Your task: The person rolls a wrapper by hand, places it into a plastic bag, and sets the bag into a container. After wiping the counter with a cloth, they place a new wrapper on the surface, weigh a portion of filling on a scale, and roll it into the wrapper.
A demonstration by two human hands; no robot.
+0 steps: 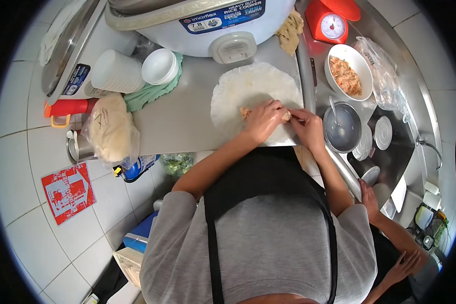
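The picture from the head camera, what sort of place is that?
It looks like a kitchen, maybe one that cooks for lots of people. There's a big rice cooker, a red scale and a pale round sheet with orange filling.

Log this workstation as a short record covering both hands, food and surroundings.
Left hand: on the pale round sheet, fingers curled
Right hand: beside the left, fingertips at a small pale piece
Orange mixture: in the white bowl
Metal bowl: right of the right hand, spoon inside
Ahead: white rice cooker
Surface: steel counter
Exact grip: cannot tell
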